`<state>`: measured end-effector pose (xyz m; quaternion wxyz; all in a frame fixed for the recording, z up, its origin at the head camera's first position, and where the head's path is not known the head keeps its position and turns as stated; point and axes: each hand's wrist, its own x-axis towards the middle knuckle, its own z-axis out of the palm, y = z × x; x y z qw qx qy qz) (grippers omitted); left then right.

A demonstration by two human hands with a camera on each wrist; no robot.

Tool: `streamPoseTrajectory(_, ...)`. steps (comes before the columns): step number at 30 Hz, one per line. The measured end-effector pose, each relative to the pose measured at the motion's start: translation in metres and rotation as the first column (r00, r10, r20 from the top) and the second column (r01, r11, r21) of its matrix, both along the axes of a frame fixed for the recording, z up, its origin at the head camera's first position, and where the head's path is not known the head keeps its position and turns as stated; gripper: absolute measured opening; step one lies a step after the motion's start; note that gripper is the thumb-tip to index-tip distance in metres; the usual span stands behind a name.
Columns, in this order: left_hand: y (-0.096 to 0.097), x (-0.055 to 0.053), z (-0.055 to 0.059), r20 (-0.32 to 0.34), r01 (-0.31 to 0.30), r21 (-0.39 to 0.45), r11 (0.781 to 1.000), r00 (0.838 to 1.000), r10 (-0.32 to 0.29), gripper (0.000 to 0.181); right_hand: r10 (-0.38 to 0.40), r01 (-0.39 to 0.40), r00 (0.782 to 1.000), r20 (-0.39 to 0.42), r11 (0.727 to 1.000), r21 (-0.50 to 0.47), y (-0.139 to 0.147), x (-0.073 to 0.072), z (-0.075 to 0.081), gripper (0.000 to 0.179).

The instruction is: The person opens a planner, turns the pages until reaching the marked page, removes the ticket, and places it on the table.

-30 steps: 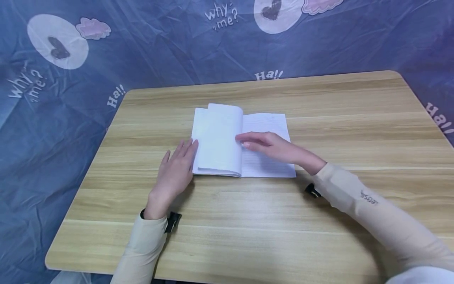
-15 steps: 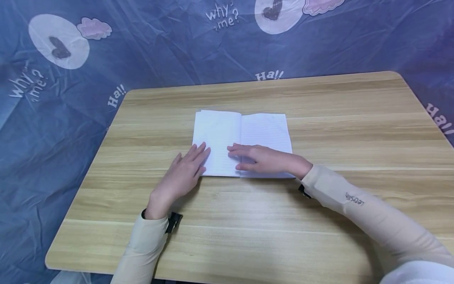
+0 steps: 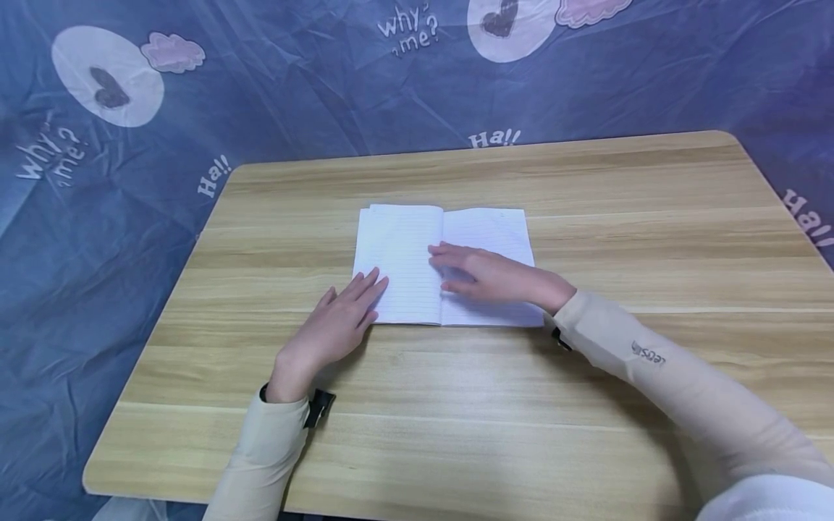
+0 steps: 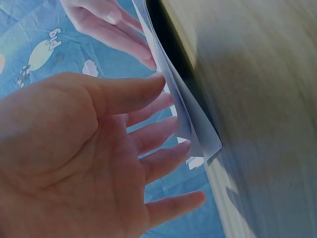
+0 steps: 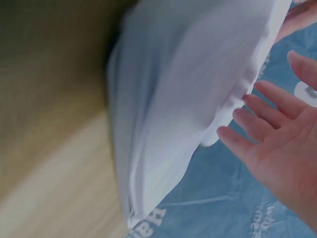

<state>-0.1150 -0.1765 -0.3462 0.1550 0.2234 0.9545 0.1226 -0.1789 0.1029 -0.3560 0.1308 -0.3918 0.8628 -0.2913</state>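
An open notebook [image 3: 407, 246] with lined white pages lies flat on the wooden table. My left hand [image 3: 339, 318] rests its spread, straight fingertips on the lower left part of the left page. In the left wrist view the left hand [image 4: 114, 148] has its thumb and fingers right at the edge of the notebook pages [image 4: 183, 104]. My right hand [image 3: 485, 273] is stretched over the right page, its fingertips at the centre fold. The right wrist view shows the right hand [image 5: 282, 129] with straight fingers along the notebook's surface [image 5: 198, 84]. Neither hand grips anything.
The wooden table [image 3: 619, 217] extends around the notebook on all sides. A blue printed cloth [image 3: 293, 79] hangs behind it and at the left. Black straps, one [image 3: 318, 407] by the left wrist, sit at the beige sleeves [image 3: 260, 449].
The lifted page has come down flat on the left side. My left hand has moved right onto the page. My right hand swept left and down, then back up to the fold.
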Motion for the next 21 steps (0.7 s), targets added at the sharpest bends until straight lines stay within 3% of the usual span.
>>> streamPoseTrajectory(5,0.0,0.0,0.0,0.005,-0.004,0.001,1.0,1.0,0.004,0.055,-0.085,0.089,0.994,-0.063,0.994,0.069,0.009,-0.019,-0.002,0.051)
streamPoseTrajectory(11,0.0,0.001,-0.001,0.002,-0.004,0.001,1.0,1.0,0.004,0.055,-0.154,0.173,0.974,-0.165,0.979,0.106,0.019,-0.042,-0.006,0.032)
streamPoseTrajectory(13,0.0,0.001,-0.001,0.002,-0.005,0.001,1.0,1.0,0.005,0.055,-0.188,0.21,0.968,-0.168,0.969,0.127,0.022,-0.05,-0.008,0.029)
streamPoseTrajectory(21,0.0,0.0,-0.002,-0.001,-0.003,-0.001,1.0,1.0,0.003,0.055,-0.331,0.346,0.938,-0.106,0.913,0.213,0.03,-0.071,-0.005,0.054)
